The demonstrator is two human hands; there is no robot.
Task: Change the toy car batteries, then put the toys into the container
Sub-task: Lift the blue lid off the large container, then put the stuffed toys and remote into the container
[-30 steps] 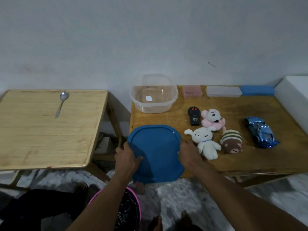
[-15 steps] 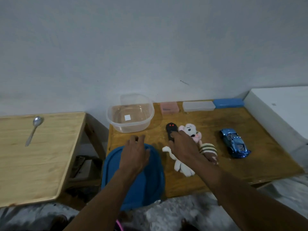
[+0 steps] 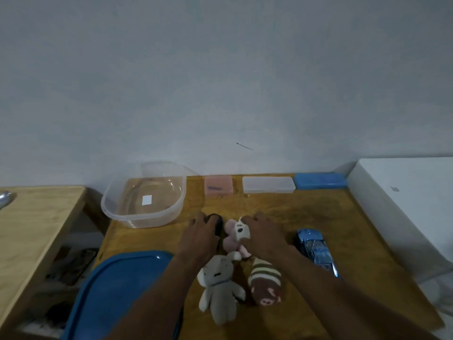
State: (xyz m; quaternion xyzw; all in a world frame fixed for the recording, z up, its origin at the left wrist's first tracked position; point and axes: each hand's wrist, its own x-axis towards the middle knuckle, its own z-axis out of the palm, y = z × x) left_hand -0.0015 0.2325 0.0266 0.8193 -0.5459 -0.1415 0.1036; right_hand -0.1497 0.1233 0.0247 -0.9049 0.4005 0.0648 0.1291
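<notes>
The table (image 3: 355, 217) is bounded by the wall at its far edge and by a white cabinet (image 3: 411, 212) along its right edge. A gap separates its left edge from a second table (image 3: 36, 231), on which a spoon (image 3: 5, 200) is partly seen. Bare wood is available between the hands and the far edge, and behind the toy car (image 3: 316, 251), which lies near the right edge.

The container (image 3: 144, 200) is placed at the far left corner, uncovered. Its blue lid (image 3: 117, 290) overhangs the near left corner.

The left hand (image 3: 198, 241) is laid over the black remote (image 3: 217, 225); whether it is gripped cannot be told. The pink plush (image 3: 234, 238) is held at the head by the right hand (image 3: 264, 238), fingers curled.

Both forearms are flanked by a white plush (image 3: 220, 283) and a striped plush (image 3: 266, 283), lying side by side. Three flat boxes (image 3: 268, 184) are lined along the far edge.
</notes>
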